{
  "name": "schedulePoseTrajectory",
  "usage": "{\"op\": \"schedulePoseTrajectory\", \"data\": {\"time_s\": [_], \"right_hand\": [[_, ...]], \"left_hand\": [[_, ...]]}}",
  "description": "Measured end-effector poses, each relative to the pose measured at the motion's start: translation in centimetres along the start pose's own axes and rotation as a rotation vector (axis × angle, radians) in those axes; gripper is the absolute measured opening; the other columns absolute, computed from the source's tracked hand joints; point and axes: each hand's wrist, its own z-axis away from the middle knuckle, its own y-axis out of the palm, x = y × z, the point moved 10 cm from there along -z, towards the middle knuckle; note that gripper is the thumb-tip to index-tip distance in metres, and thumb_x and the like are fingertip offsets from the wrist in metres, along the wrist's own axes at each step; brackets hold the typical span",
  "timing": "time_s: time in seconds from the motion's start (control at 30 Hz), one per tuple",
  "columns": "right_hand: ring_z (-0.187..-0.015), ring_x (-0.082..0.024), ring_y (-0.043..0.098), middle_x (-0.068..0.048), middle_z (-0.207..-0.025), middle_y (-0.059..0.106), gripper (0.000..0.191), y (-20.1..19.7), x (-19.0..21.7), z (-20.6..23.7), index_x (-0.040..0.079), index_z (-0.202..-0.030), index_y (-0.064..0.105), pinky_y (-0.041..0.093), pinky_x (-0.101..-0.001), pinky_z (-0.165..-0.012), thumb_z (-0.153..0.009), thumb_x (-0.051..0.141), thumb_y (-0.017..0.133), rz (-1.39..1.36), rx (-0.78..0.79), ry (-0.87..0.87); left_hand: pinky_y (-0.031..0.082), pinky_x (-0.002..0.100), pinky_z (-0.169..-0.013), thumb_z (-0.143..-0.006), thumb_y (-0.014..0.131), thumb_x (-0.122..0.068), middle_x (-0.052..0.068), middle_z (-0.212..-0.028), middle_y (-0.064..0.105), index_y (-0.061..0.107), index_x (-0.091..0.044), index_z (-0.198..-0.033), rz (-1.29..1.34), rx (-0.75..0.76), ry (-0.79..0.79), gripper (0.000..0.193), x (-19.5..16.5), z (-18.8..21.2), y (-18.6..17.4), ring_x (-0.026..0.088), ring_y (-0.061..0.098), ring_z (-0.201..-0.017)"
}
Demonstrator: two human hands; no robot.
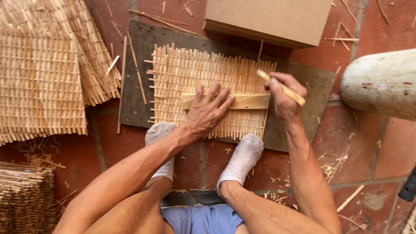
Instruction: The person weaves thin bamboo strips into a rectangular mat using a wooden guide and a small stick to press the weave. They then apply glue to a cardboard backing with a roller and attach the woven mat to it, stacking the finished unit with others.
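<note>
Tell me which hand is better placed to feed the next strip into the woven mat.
Probably the right. The right hand already grips a thin bamboo strip at the woven mat's right edge, while the left hand lies flat on the wooden bar, pinning it down.

You've got a pale straw lattice mat (pixel 208 86), a light tan wooden block (pixel 242 101), a dark grey-brown board (pixel 303 82) with small holes, red-brown floor tiles (pixel 381 147), white socks (pixel 242 158) and blue shorts (pixel 203 219).
</note>
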Motion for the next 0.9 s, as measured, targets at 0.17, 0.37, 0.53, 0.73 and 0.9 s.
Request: {"op": "schedulePoseTrajectory", "data": {"time_s": [0.17,0.37,0.53,0.73,0.9], "right_hand": [[-0.084,-0.014,0.071,-0.011,-0.094,0.074,0.019,1.2,-2.1,-3.3,-0.004,-0.115,0.071,0.059,-0.0272,-0.079,-0.102,0.010,0.066,-0.074,0.026,0.101],[-0.086,-0.014,0.068,-0.010,-0.096,0.074,0.022,1.6,-2.3,-3.0,-0.005,-0.117,0.070,0.057,-0.0271,-0.081,-0.103,0.011,0.066,-0.050,0.060,0.075],[-0.083,-0.014,0.070,-0.010,-0.092,0.074,0.019,1.7,-3.1,-3.0,-0.005,-0.109,0.072,0.058,-0.0270,-0.077,-0.100,0.010,0.064,-0.078,0.094,0.196],[-0.086,-0.013,0.068,-0.010,-0.096,0.074,0.020,1.9,-2.7,-2.8,-0.005,-0.114,0.071,0.056,-0.0255,-0.080,-0.102,0.010,0.065,-0.081,0.083,0.139],[-0.086,-0.014,0.070,-0.010,-0.094,0.075,0.019,2.1,-3.5,-2.9,-0.005,-0.112,0.071,0.057,-0.0254,-0.081,-0.102,0.010,0.065,-0.076,0.144,0.182]], "left_hand": [[-0.003,0.066,-0.123,-0.107,0.052,-0.033,0.017,-0.164,0.035,0.050,-0.014,-0.154,0.089,-0.034,-0.049,0.050,0.3,0.7,2.4,0.038,0.019,-0.155],[-0.006,0.065,-0.122,-0.105,0.050,-0.051,0.017,-0.167,0.034,0.045,-0.032,-0.155,0.039,-0.033,-0.049,0.054,0.2,1.4,3.0,0.040,0.018,-0.155],[-0.007,0.070,-0.120,-0.090,0.054,-0.076,0.019,-0.167,0.032,0.043,-0.033,-0.157,0.081,-0.028,-0.065,0.080,0.0,1.3,3.3,0.043,0.016,-0.154],[-0.007,0.070,-0.121,-0.091,0.055,-0.079,0.018,-0.168,0.029,0.041,-0.035,-0.160,0.038,-0.053,-0.048,0.083,-0.1,1.9,3.5,0.042,0.014,-0.156],[-0.006,0.071,-0.120,-0.089,0.056,-0.079,0.019,-0.168,0.030,0.043,-0.034,-0.158,0.036,-0.036,-0.064,0.083,-0.2,2.0,3.5,0.043,0.014,-0.155]]}}
